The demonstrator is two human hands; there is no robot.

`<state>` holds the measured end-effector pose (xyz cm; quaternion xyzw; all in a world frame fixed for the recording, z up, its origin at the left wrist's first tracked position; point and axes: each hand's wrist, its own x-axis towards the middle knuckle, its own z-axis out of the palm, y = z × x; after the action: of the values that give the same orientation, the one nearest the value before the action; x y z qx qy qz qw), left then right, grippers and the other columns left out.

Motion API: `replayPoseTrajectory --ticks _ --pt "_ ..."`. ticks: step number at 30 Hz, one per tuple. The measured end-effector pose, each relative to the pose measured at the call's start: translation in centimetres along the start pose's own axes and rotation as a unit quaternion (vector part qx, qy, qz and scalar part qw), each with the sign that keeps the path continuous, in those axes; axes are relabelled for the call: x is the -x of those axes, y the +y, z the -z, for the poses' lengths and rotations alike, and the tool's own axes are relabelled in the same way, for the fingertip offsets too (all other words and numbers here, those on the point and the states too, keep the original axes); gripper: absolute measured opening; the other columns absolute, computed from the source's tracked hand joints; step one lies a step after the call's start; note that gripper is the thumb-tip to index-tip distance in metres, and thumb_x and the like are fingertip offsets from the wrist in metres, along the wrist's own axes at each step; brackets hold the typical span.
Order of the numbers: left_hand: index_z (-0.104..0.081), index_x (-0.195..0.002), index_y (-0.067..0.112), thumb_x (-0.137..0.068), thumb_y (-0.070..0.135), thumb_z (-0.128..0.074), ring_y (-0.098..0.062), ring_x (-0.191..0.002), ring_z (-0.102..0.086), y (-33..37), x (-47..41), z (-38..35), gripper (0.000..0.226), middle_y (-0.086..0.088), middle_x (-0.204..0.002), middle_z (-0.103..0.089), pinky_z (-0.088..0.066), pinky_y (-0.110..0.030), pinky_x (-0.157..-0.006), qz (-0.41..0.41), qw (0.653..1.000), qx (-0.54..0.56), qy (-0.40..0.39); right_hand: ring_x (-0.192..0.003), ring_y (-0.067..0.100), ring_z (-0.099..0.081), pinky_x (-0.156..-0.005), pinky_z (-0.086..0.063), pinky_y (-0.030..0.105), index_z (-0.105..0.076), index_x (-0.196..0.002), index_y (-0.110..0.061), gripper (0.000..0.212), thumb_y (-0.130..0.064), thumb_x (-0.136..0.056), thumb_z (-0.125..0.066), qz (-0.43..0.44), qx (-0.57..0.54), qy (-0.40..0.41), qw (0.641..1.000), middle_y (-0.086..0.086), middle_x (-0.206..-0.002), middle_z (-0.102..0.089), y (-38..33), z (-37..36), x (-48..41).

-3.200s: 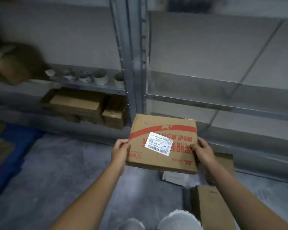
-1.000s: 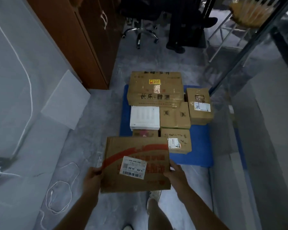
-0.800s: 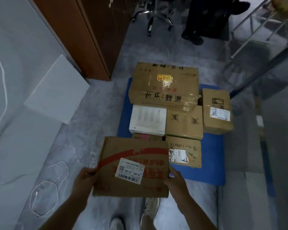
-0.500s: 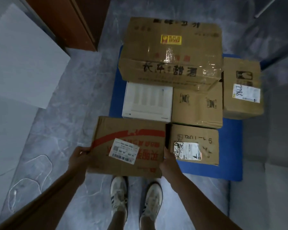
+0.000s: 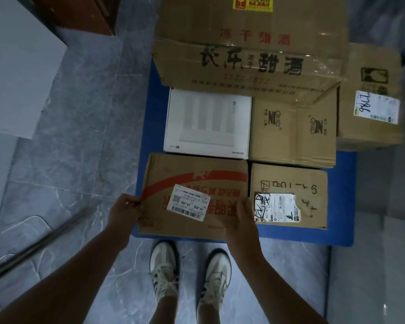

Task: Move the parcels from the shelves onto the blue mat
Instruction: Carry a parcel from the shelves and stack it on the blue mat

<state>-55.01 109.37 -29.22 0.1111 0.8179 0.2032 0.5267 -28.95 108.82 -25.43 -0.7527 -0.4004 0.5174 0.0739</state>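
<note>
We see a flat brown cardboard parcel with a red band and a white barcode label point(image 5: 197, 171) at the lower centre of the frame. It is over the near left corner of the blue mat point(image 5: 341, 199). We cannot tell whether it rests fully on the mat or is held just above it.

The left hand point(image 5: 125, 210) grips the parcel's left edge, with the thumb on top and the other fingers curled close together round the side. The right hand point(image 5: 243, 216) holds the right edge. Its thumb lies on the top face, and the fingers are pressed together and reach down between the parcel and the brown box with a torn, scribbled label point(image 5: 290, 183) just beside it.

Directly above the parcel in the frame sits a white rectangular box point(image 5: 208, 122), its near edge meeting the parcel's far edge. To the right of that is a brown box with 2 round logos point(image 5: 292, 136). A large brown carton with black characters and clear tape point(image 5: 248, 43) fills the top centre. A smaller brown box with a handwritten label point(image 5: 372, 66) stands at the upper right.

At the bottom centre, 2 pale lace-up shoes point(image 5: 165, 263) stand on the grey marbled floor point(image 5: 80, 136). A white flat panel point(image 5: 17, 66) and a brown wooden cabinet point(image 5: 80, 12) are at the upper left, and a blurred dark rod point(image 5: 38, 246) crosses the lower left
</note>
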Motion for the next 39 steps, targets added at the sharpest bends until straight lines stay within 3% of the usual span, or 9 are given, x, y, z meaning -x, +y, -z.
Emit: replayPoseTrajectory --ticks 5,8,12,15,19,23,31,33,39 --pt "-0.062 -0.086 0.012 -0.091 0.004 -0.06 -0.033 -0.094 -0.063 3.2 3.7 0.2 0.009 -0.014 -0.097 -0.065 -0.053 -0.046 -0.086 -0.028 0.995 -0.082 -0.056 -0.144 0.015 -0.027 -0.113 -0.031 0.018 -0.03 -0.152 -0.007 0.067 0.009 -0.088 -0.045 -0.015 0.052 0.001 0.999 0.001 -0.157 -0.026 -1.8 1.0 1.2" --pt "-0.065 -0.077 0.017 -0.093 0.012 -0.057 -0.023 -0.075 -0.063 6.4 7.5 -0.1 0.018 -0.003 -0.078 -0.065 -0.047 -0.027 -0.061 -0.067 0.99 -0.103 -0.069 -0.099 0.01 -0.051 -0.062 -0.042 -0.001 -0.05 -0.136 -0.009 0.055 0.008 -0.084 -0.048 -0.026 0.07 -0.022 0.997 0.007 -0.132 -0.051 -4.1 3.2 2.5" --pt "-0.068 -0.103 0.01 -0.092 0.012 -0.06 -0.025 -0.088 -0.066 11.2 14.3 -0.8 0.014 -0.009 -0.095 -0.069 -0.055 -0.036 -0.076 -0.116 0.976 -0.114 -0.144 -0.066 0.004 -0.055 -0.037 -0.034 0.005 -0.049 -0.138 -0.007 0.051 0.004 -0.088 -0.05 -0.022 0.028 0.011 0.999 0.012 -0.122 -0.059 -8.7 7.5 5.0" --pt "-0.064 -0.107 0.005 -0.092 0.008 -0.058 -0.032 -0.101 -0.064 15.2 20.3 -0.9 0.016 -0.017 -0.111 -0.066 -0.054 -0.041 -0.086 -0.163 0.961 -0.128 -0.183 -0.041 0.003 -0.05 -0.03 -0.031 0.009 -0.057 -0.128 -0.009 0.041 0.0 -0.089 -0.052 0.002 0.006 0.055 0.998 0.008 -0.084 -0.066 -13.4 12.5 8.5" --pt "-0.058 -0.127 0.009 -0.094 0.013 -0.06 -0.027 -0.118 -0.057 21.2 28.5 -1.2 0.034 -0.01 -0.133 -0.054 -0.046 -0.028 -0.09 -0.22 0.946 -0.115 -0.21 -0.063 0.021 -0.061 -0.039 -0.036 0.01 -0.05 -0.14 -0.012 0.047 -0.006 -0.094 -0.051 0.035 -0.013 0.147 0.988 0.002 -0.09 -0.063 -18.1 21.3 14.9" --pt "-0.054 -0.134 0.015 -0.094 0.017 -0.06 -0.006 -0.107 -0.049 25.1 37.6 -0.6 0.041 -0.002 -0.136 -0.054 -0.035 -0.013 -0.082 -0.338 0.889 -0.187 -0.248 -0.123 0.032 -0.054 -0.088 -0.041 0.024 -0.051 -0.138 -0.011 0.044 -0.012 -0.094 -0.056 0.038 -0.019 0.194 0.98 0.014 -0.134 -0.057 -19.0 29.0 24.1" --pt "-0.046 -0.14 0.021 -0.09 0.024 -0.063 -0.016 -0.114 -0.055 25.0 52.7 -1.9 0.052 0.0 -0.137 -0.054 -0.042 -0.024 -0.09 -0.465 0.753 -0.351 -0.305 -0.119 0.036 -0.056 -0.098 -0.043 0.041 -0.061 -0.124 -0.001 0.034 -0.011 -0.092 -0.061 0.004 -0.023 0.276 0.961 0.021 -0.129 -0.061 -12.2 35.1 42.2" --pt "-0.05 -0.136 0.022 -0.09 0.024 -0.063 -0.015 -0.103 -0.057 23.8 57.1 -3.3 0.048 -0.003 -0.132 -0.058 -0.041 -0.022 -0.084 -0.521 0.699 -0.369 -0.321 -0.124 0.035 -0.053 -0.102 -0.042 0.039 -0.057 -0.131 -0.004 0.042 -0.017 -0.092 -0.063 -0.022 -0.036 0.287 0.957 0.02 -0.134 -0.058 -9.5 35.8 46.4" --pt "-0.045 -0.14 0.024 -0.09 0.031 -0.062 -0.027 -0.118 -0.056 15.9 68.6 -6.5 0.053 -0.005 -0.141 -0.049 -0.045 -0.03 -0.092 -0.599 0.55 -0.447 -0.372 -0.136 0.028 -0.043 -0.11 -0.033 0.031 -0.045 -0.144 -0.008 0.056 -0.022 -0.092 -0.062 -0.068 -0.083 0.363 0.926 0.011 -0.147 -0.046 -0.2 35.8 58.1"
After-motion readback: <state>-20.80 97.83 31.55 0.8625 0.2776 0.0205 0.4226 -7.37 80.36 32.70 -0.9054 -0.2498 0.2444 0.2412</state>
